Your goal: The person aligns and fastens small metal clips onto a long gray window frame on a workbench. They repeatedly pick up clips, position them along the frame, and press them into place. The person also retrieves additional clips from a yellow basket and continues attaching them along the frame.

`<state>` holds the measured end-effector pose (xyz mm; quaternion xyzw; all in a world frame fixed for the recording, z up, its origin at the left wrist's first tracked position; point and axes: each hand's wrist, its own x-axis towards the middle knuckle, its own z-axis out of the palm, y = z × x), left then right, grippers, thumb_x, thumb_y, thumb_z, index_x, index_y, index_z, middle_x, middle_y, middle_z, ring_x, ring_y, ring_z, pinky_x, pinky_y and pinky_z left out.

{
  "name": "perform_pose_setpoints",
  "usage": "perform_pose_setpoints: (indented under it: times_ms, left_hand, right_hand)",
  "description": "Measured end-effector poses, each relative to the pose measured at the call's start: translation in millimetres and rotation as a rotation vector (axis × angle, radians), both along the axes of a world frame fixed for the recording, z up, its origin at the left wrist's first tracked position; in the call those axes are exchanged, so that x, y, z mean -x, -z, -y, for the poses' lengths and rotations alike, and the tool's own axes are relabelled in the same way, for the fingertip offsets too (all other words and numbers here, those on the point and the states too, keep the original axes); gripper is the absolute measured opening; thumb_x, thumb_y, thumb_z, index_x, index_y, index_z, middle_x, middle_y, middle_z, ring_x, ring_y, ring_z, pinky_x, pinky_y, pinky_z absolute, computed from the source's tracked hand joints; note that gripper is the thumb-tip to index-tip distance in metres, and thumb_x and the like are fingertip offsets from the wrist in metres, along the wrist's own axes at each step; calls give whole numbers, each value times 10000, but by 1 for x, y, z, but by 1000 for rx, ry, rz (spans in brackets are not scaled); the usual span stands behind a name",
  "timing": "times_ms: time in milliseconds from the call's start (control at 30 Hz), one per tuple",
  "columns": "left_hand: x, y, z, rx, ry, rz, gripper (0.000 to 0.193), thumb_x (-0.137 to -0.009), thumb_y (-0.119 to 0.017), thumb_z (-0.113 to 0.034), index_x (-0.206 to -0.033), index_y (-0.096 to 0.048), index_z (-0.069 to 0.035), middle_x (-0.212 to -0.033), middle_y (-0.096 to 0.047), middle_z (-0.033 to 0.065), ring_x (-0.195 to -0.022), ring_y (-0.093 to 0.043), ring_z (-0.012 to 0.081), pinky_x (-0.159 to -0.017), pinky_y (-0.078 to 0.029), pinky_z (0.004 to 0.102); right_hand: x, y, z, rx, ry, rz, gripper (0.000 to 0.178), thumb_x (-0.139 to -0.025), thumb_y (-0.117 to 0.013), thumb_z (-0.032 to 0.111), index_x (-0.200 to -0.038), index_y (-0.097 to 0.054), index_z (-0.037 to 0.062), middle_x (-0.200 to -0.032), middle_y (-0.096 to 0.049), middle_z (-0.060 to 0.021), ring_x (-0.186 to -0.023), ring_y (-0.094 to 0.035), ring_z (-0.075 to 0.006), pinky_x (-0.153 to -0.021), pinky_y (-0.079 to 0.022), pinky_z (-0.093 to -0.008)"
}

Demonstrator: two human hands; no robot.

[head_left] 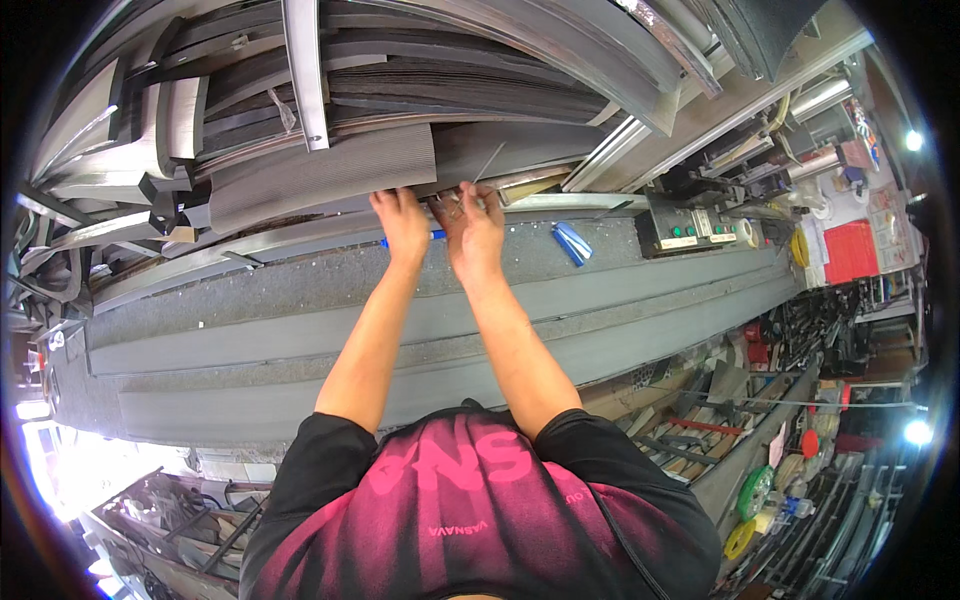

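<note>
My left hand (401, 222) reaches to the lower edge of a grey ribbed sheet (325, 170), its fingers slightly apart and resting at that edge. Close beside it, my right hand (474, 230) has curled fingers, with a thin pale rod (490, 160) sticking up from them toward a dark, smooth sheet (520, 150). What lies between the two hands is mostly hidden. A narrow blue piece (437, 235) shows partly behind my wrists. Further right, a blue and white object (572, 244) lies on the grey bench surface (620, 240).
A metal rail (300, 232) runs along the bench, below stacked dark sheets (420, 95). An upright metal bar (305, 75) crosses the stack. At right sits a control box (690, 228) with green buttons. Long grey strips (300, 315) lie nearer me.
</note>
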<state>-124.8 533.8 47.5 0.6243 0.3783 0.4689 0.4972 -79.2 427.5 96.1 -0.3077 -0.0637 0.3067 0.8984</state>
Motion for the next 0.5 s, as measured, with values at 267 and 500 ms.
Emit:
perform_pose_setpoints:
  times_ms: [267, 500]
  left_hand:
    - [36, -2, -3, 241, 168, 99, 649, -1078, -749, -268, -1599, -507, 34, -1648, -449, 212, -1442, -576, 379, -1200, -478, 458]
    - [87, -2, 35, 129, 121, -44, 657, -993, -846, -254, -1537, -573, -5, -1497, -606, 173, -1352, -640, 311, -1115, -543, 440]
  right_hand:
    - [-10, -3, 29, 134, -84, 21, 194, -1146, -680, 182, -1239, -568, 53, -1389, -635, -189, -1345, -652, -429, -1179, -549, -683]
    - [-4, 8, 82, 394, -110, 95, 171, -1170, -650, 208, -1222, -597, 54, -1206, -760, -196, -1095, -742, -295, -1015, -620, -491]
